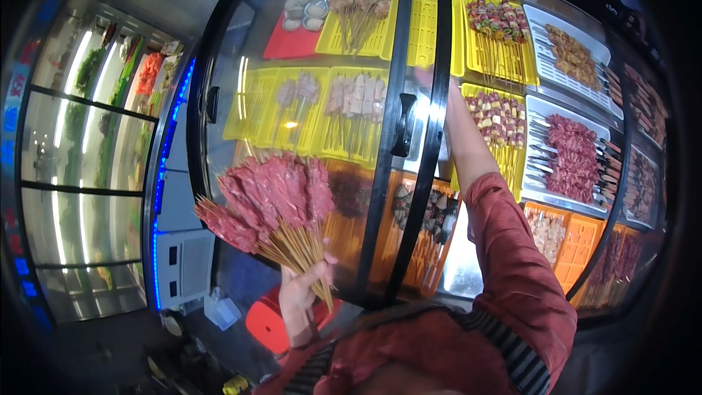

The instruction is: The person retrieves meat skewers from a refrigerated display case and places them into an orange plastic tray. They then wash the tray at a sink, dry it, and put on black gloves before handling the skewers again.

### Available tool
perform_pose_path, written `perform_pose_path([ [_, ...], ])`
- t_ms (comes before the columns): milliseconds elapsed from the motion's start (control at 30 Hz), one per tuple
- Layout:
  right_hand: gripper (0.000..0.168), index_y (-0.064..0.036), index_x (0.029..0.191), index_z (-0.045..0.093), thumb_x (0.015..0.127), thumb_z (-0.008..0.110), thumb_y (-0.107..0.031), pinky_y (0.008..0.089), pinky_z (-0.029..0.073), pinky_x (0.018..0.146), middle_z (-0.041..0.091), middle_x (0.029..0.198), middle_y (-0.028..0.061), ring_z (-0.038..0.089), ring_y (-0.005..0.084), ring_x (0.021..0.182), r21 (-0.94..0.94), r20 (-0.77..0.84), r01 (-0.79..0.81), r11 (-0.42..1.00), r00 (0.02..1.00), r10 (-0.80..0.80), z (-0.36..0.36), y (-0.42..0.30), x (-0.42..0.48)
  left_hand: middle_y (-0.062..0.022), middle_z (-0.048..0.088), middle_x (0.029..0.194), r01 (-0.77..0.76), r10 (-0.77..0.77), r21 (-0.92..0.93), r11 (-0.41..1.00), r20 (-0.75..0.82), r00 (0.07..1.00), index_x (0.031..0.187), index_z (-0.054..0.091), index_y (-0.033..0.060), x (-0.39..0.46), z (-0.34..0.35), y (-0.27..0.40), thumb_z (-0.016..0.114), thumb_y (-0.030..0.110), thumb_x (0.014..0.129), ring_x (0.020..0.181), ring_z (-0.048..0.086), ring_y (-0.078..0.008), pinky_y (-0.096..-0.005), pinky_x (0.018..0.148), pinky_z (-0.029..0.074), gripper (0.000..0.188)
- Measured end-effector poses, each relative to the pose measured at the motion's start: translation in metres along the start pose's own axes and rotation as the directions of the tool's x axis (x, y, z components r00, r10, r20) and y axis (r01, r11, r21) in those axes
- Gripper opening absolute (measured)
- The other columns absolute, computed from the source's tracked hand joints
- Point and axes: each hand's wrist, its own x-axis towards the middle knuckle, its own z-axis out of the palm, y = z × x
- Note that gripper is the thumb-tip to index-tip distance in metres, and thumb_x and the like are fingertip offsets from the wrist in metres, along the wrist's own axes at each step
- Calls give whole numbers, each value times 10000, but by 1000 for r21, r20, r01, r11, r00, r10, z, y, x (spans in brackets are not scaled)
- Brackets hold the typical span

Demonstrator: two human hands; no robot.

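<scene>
My left hand [307, 285] grips a bundle of bamboo skewers [296, 247] by their bare lower ends. Raw red meat [274, 192] is threaded on their upper parts and fans out in front of the glass. My right arm reaches into a display refrigerator through its open section. Behind the black door frame [440, 99], my right hand [425, 75] shows only in part, near the lower edge of a yellow plastic tray [422, 27]. Whether its fingers hold anything is hidden. A yellow tray of mixed meat and vegetable skewers [496, 22] lies just right of that arm.
The sliding glass door [307, 66] with its black handle [405, 125] covers the left shelves. White trays [567, 159] of meat skewers and orange baskets [584, 241] fill the right side. A red plastic stool [269, 321] stands below my left hand. Another lit glass-door refrigerator [88, 164] stands left.
</scene>
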Motion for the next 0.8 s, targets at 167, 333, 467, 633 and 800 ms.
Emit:
perform_pose_path([
  [167, 251, 41, 934, 509, 883, 372, -163, 293, 535, 551, 581, 750, 159, 594, 234, 588, -82, 70, -56, 995, 996, 62, -32, 6, -30, -163, 569, 791, -37, 37, 16, 999, -12, 999, 1136, 364, -128, 4, 2, 2, 596, 5, 695, 547, 530, -183, -258, 478, 450, 515],
  [333, 215, 30, 892, 524, 852, 379, -124, 332, 515, 559, 570, 767, 145, 574, 237, 629, 201, 63, -148, 968, 988, 138, -55, 37, -89, -165, 570, 789, -62, 62, -26, 998, -15, 998, 1134, 369, -127, 4, 10, 1, 583, -17, 690, 539, 520, -191, -271, 490, 445, 505],
  [467, 218, 67, 889, 507, 846, 358, -86, 365, 514, 650, 567, 759, 174, 577, 262, 677, 214, 35, -220, 952, 976, 217, -69, 64, -131, -165, 573, 793, -50, 52, -55, 997, 51, 997, 1141, 360, -132, 6, 10, -1, 573, -30, 691, 547, 522, -191, -272, 493, 444, 508],
  [633, 235, 127, 860, 509, 774, 391, -57, 408, 495, 758, 579, 790, 220, 587, 308, 742, 240, -181, -200, 950, 952, 246, -50, 89, -190, -158, 574, 796, -44, 46, -36, 998, 73, 996, 1142, 361, -132, 6, 6, -2, 580, -18, 693, 553, 525, -185, -270, 494, 446, 512],
  [800, 228, 114, 857, 509, 781, 383, -60, 394, 497, 751, 580, 773, 221, 591, 317, 749, 353, -234, -317, 880, 881, 411, -68, 112, -200, -161, 572, 796, -54, 56, -20, 998, 89, 994, 1137, 366, -131, 9, 3, -1, 579, -16, 697, 548, 522, -186, -265, 491, 445, 502],
])
